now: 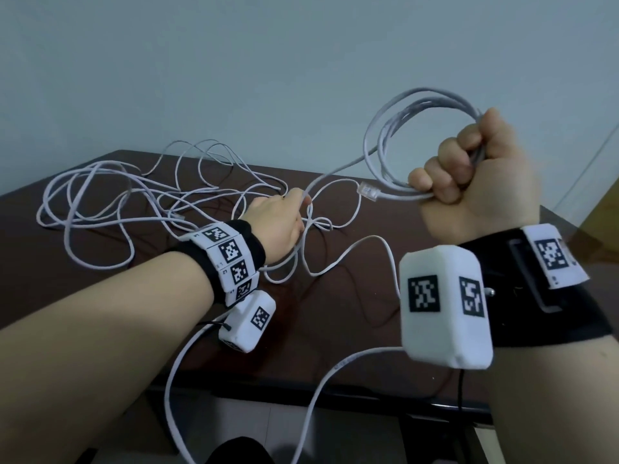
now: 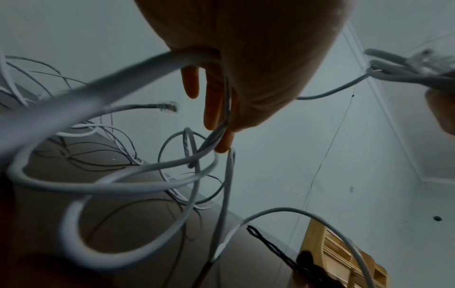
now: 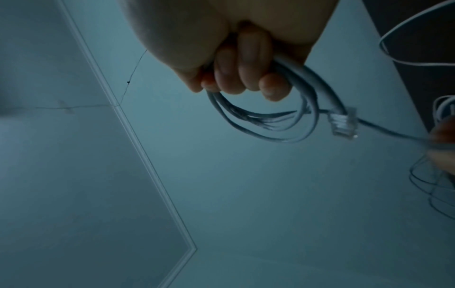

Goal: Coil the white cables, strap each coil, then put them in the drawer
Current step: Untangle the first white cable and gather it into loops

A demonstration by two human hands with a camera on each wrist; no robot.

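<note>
Coil (image 1: 415, 142) fisted in my right grip (image 1: 475, 182), plug (image 1: 368, 189) dangling beside it. Left grip (image 1: 284, 222) pinches, I think, the free run (image 1: 338, 170), which slants down-left to the cable tangle (image 1: 134, 202) on desk (image 1: 351, 296). Left is nearer the slack.

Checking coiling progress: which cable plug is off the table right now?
The clear plug sticking out of the coil gripped in the right hand; the other visible plug lies on the table.
</note>
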